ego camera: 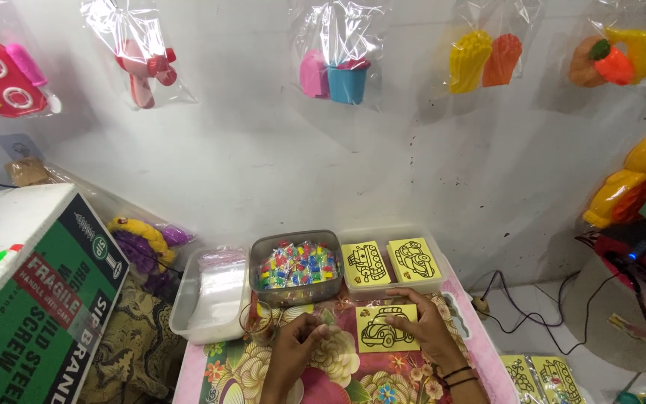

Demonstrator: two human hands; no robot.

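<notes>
A: Right hand (429,329)?
B: Flat, fingers spread on a yellow car card (383,327), near edge of the flowered table (353,378).
A: Left hand (298,338)?
B: Pinching a small clear bag (328,318), just left of the card.
A: Behind?
B: Tray of colourful packets (297,265), box of yellow cards (392,262).

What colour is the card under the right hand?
Yellow, with a black car outline, in the head view: card, right hand.

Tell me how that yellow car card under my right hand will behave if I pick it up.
The yellow car card looks thin and flat, so probably light and somewhat bendy. It lies flush on the floral table cover, so lifting an edge may be fiddly. The right hand rests on its side.
</notes>
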